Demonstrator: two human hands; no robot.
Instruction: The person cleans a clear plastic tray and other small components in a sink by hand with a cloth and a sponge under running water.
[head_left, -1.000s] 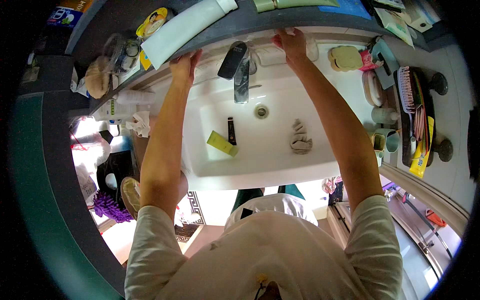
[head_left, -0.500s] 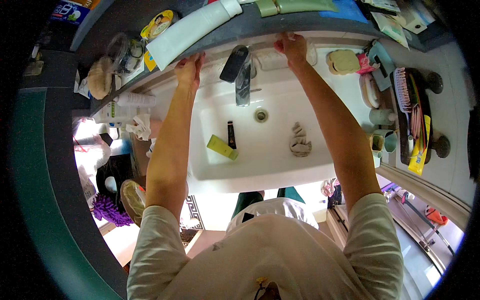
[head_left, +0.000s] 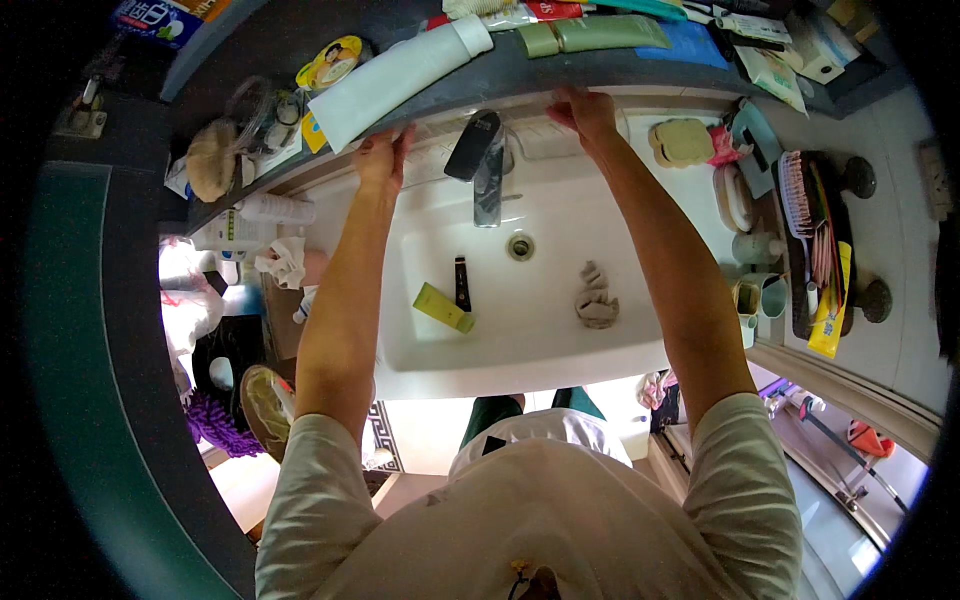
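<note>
My left hand (head_left: 382,160) is at the back rim of the white sink (head_left: 540,345), just under the shelf edge and left of the faucet (head_left: 487,170). Its fingers are bent and close together; what they hold, if anything, is too small to make out. On the faucet's other side, my right hand (head_left: 586,112) reaches to the same back edge with curled fingers, their tips partly hidden. A pale strip of the rim runs between both hands. In the basin lie a yellow-green tube (head_left: 442,307), a slim black object (head_left: 462,284) and a crumpled grey cloth (head_left: 597,297), near the drain (head_left: 519,246).
Above the hands, a dark shelf holds a large white tube (head_left: 400,82) and a green tube (head_left: 605,34). Soap (head_left: 683,142), a hairbrush (head_left: 796,195) and cups (head_left: 768,293) stand on the right. A loofah-like brown item (head_left: 211,160) sits at the left.
The view has shifted slightly, so the sink and shelf appear lower. Both hands stay at the back rim, with small finger movements. The things in the basin keep their places.
</note>
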